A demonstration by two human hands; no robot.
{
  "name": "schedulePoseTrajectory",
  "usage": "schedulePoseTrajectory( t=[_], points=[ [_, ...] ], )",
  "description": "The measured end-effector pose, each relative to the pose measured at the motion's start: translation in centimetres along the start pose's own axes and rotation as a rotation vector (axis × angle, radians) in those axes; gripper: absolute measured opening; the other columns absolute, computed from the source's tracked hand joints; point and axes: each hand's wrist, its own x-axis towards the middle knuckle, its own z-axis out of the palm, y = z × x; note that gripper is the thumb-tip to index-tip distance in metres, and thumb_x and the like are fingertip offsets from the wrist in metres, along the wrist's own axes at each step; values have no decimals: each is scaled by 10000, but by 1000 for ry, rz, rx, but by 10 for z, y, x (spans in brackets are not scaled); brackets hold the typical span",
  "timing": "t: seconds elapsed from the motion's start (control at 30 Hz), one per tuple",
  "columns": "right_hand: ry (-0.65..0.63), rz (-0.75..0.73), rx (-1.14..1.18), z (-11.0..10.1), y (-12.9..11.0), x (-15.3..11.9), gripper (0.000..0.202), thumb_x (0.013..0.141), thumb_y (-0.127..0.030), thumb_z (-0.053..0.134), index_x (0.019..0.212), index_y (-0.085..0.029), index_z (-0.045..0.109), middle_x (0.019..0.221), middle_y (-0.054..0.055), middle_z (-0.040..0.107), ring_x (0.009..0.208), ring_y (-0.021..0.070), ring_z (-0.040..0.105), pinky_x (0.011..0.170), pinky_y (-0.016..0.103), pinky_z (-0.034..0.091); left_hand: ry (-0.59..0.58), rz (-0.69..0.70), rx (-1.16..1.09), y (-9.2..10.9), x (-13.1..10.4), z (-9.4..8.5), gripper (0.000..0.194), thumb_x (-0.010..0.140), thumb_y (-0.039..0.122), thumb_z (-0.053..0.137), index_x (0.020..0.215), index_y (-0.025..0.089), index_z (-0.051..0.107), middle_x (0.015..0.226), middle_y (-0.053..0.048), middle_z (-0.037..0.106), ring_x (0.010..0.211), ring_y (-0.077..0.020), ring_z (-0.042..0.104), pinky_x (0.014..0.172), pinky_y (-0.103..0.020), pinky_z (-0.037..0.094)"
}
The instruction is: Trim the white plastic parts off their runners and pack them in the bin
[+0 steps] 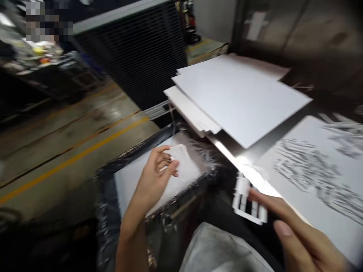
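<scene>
My left hand (155, 175) is over a dark-lined bin, its fingers curled and closed on a thin white sheet piece (180, 152). That piece blends with the white sheets (130, 181) lying in the bin, so its outline is hard to follow. At the lower right, my right hand (303, 230) has its forefinger stretched against a small white slotted frame (239, 204). The frame hangs by the table edge; the thumb stands apart from it, and the other fingers are hidden. Loose white cut-out strips (309, 162) lie on a white sheet on the table beside this hand.
Large white sheets (235, 94) are stacked on the metal table (255, 155), overhanging its edge. The bin's black plastic liner (107, 204) surrounds the sheets. A dark ribbed panel (136, 53) stands behind. Yellow lines (113, 138) mark the floor at left.
</scene>
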Motion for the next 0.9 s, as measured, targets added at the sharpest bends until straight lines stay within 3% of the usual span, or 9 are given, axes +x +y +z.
schedulePoseTrajectory(
  t=[0.07,0.13,0.23,0.33,0.43,0.63,0.9],
  points=[
    [-241,70,170,78,-8,25,324,1164,-344,551,1367,-301,800,1369,61,807,1185,293,799,952,353,653,95,-197,128,-68,-12,-66,342,1097,369,693,1374,194,595,1039,-11,684,756,-140,714,749,-321,659],
    [-508,122,88,163,-17,53,318,1184,-333,527,1292,-251,814,1284,73,834,1170,258,794,1038,363,624,115,-358,230,-129,-16,-112,308,1093,376,715,1308,158,678,1106,-55,733,833,-168,727,734,-326,655],
    [-768,66,42,278,-23,88,208,1138,-257,656,1285,-194,788,1135,74,836,1039,227,803,1013,407,639,91,-475,327,-198,-18,-142,335,1085,380,731,1336,161,696,1247,-94,742,998,-219,756,844,-393,678],
    [-929,58,-85,354,-16,105,274,1101,-346,744,1302,-159,736,1240,89,770,1036,232,776,923,436,673,71,-477,417,-239,-23,-146,360,1079,376,738,1369,167,689,1317,-108,731,1081,-247,755,916,-442,674],
    [-977,52,-247,391,-1,103,336,1095,-364,748,1371,-175,707,1361,112,722,1137,266,749,967,471,661,98,-405,526,-266,-31,-150,389,1075,379,741,1400,176,680,1392,-121,706,1173,-278,735,991,-493,654],
    [-963,21,-462,416,23,89,401,1094,-375,746,1438,-181,676,1442,133,683,1216,296,723,1023,512,639,51,-257,674,-304,-36,-158,409,1067,379,748,1419,182,678,1465,-131,674,1275,-311,698,1068,-546,618],
    [-1064,-108,-412,430,9,67,385,1090,-366,751,1420,-179,685,1436,128,688,1222,297,722,1024,514,639,-65,-180,772,-305,-50,-161,365,1070,381,747,1367,173,700,1398,-120,709,1221,-289,722,1035,-516,635]
  ],
)
